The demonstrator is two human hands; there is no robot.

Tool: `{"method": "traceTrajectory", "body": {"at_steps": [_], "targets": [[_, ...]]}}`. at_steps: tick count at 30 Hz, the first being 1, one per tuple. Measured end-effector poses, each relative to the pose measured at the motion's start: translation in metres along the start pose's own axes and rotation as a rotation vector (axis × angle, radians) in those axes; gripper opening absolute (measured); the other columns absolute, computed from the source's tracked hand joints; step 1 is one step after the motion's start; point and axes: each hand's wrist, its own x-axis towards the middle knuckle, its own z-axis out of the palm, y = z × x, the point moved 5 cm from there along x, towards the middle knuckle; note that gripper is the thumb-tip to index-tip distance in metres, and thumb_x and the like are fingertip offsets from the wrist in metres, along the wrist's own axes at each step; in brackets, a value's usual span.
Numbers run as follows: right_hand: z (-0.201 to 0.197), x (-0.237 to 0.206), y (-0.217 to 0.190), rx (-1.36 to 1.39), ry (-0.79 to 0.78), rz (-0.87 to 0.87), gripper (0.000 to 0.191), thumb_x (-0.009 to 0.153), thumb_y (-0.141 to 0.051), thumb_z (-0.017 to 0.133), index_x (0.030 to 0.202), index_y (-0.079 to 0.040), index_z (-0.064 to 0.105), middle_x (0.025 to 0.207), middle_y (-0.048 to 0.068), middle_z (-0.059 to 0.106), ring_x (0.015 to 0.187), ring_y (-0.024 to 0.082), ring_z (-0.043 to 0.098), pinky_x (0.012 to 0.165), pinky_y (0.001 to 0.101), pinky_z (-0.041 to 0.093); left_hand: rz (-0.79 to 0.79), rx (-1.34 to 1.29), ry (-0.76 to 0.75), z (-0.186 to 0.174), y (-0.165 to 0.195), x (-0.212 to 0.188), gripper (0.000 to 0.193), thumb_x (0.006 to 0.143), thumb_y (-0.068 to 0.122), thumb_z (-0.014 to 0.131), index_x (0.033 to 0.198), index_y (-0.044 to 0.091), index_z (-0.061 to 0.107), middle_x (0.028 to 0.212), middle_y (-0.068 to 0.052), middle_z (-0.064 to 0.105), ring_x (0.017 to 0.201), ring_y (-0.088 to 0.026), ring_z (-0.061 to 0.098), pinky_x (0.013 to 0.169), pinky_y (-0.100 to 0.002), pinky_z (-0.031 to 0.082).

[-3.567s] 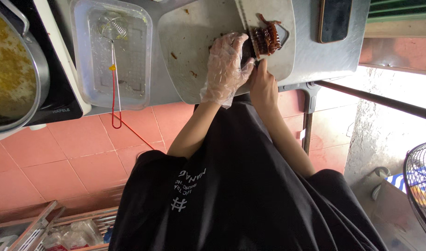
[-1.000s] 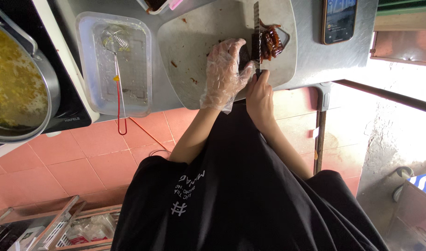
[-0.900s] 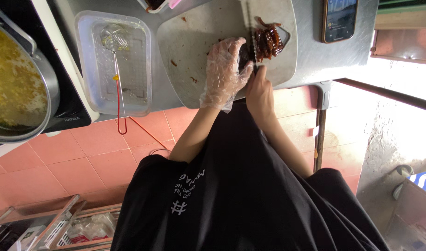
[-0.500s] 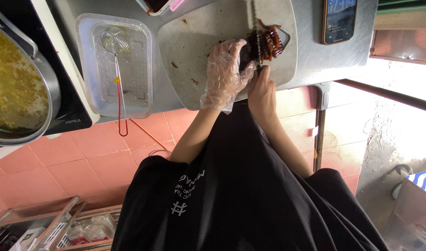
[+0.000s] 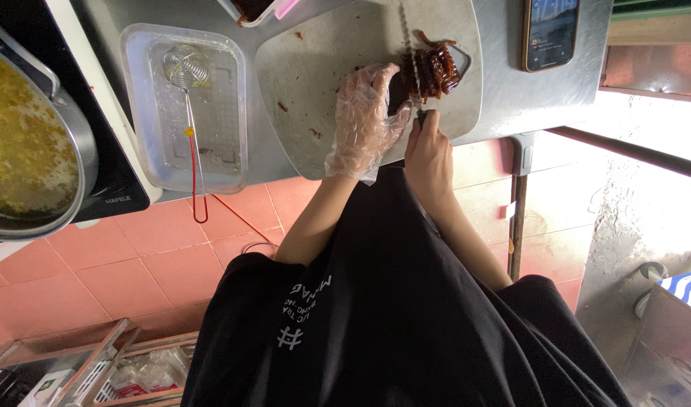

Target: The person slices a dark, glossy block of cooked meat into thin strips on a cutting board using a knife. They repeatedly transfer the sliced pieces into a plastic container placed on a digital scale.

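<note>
The glazed dark-brown meat [image 5: 433, 69], ridged into slices and glossy, lies on the far right part of a pale, worn cutting board [image 5: 330, 53], close to the board's right rim. A thin knife [image 5: 410, 60] stands edge-down in the meat, its blade running away from the person. The right hand [image 5: 428, 154], bare, is closed round the knife's dark handle just at the board's near edge. The left hand [image 5: 366, 120], in a crinkled clear plastic glove, lies on the board with its fingers [image 5: 387, 79] curved against the left side of the meat, pressing it; whether they grip it cannot be told. The board's left half is bare except for a few brown scraps, leaving open room there, while its near rounded edge overhangs the front edge of the steel desk [image 5: 556, 90]. To the right, well apart from the meat, a phone [image 5: 550, 32] lies flat on the smooth metal. Left of the board sits a rectangular clear plastic tray [image 5: 138, 113] holding a wire skimmer [image 5: 188, 105] with a red handle that sticks out past the tray's near rim. Further left a round metal pot [image 5: 81, 151] of yellowish liquid rests on a black cooktop [image 5: 115, 188].
</note>
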Motion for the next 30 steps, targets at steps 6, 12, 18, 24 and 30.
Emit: {"method": "traceTrajectory", "body": {"at_steps": [6,12,18,24,30], "targets": [[0.001,-0.001,0.003,-0.002,-0.013,0.066,0.012,0.111,-0.004,0.048,0.112,0.006,0.041,0.066,0.026,0.064,0.053,0.042,0.067,0.043,0.0488,0.049,0.002,-0.004,0.0,-0.003,0.0,0.001,0.066,0.086,0.028,0.081,0.141,0.013,0.048,0.131,-0.012,0.058,0.124,-0.034,0.054,0.111,-0.05,0.042],[0.005,0.01,-0.004,-0.048,-0.042,-0.105,0.017,0.108,-0.006,0.053,0.114,0.007,0.044,0.069,0.03,0.065,0.058,0.05,0.064,0.05,0.0559,0.047,-0.013,0.012,-0.027,-0.004,0.002,0.003,0.066,0.087,0.03,0.081,0.141,0.012,0.048,0.131,-0.013,0.058,0.122,-0.035,0.055,0.11,-0.05,0.042],[-0.004,0.01,0.013,0.038,-0.077,0.033,0.014,0.111,-0.007,0.05,0.111,0.006,0.044,0.07,0.028,0.065,0.058,0.048,0.066,0.047,0.0518,0.049,0.009,0.022,-0.003,-0.006,0.006,0.003,0.063,0.089,0.032,0.079,0.141,0.012,0.049,0.131,-0.013,0.057,0.122,-0.034,0.055,0.11,-0.05,0.043],[-0.014,0.004,0.008,0.058,-0.005,0.033,0.012,0.11,-0.004,0.05,0.111,0.007,0.046,0.068,0.029,0.063,0.06,0.049,0.065,0.048,0.0526,0.045,0.034,0.246,-0.114,0.006,0.01,0.02,0.061,0.083,0.039,0.079,0.133,0.013,0.054,0.133,-0.015,0.051,0.123,-0.034,0.052,0.102,-0.052,0.044],[-0.027,0.009,0.013,0.093,0.03,0.059,0.012,0.11,-0.006,0.05,0.111,0.005,0.046,0.072,0.027,0.065,0.061,0.047,0.067,0.046,0.0507,0.045,-0.047,0.357,-0.136,0.035,0.008,0.029,0.054,0.084,0.035,0.079,0.129,0.012,0.06,0.136,-0.012,0.056,0.124,-0.032,0.057,0.107,-0.054,0.044]]}}
